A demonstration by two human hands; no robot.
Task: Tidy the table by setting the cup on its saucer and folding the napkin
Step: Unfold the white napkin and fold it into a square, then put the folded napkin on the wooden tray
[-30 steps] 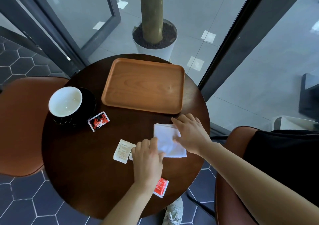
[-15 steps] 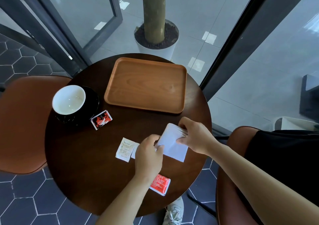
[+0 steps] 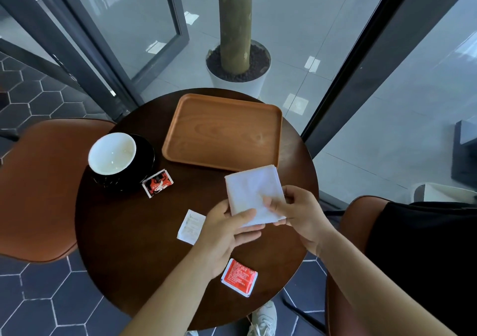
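Left grip (image 3: 222,232), right grip (image 3: 296,211) pinch napkin (image 3: 253,188); cup (image 3: 112,153) on saucer (image 3: 149,152).

Round dark wooden bench (image 3: 124,232) between two brown leather chairs (image 3: 38,193), beside glass doors.
Toward the far edge, a rectangular orange-brown wooden tray (image 3: 222,131); left of centre, a red-and-black sachet (image 3: 157,183); nearer, a small white paper sachet (image 3: 191,226); by the near edge, a square red sachet (image 3: 239,277). Beyond, a white pot holding a green trunk (image 3: 237,77).
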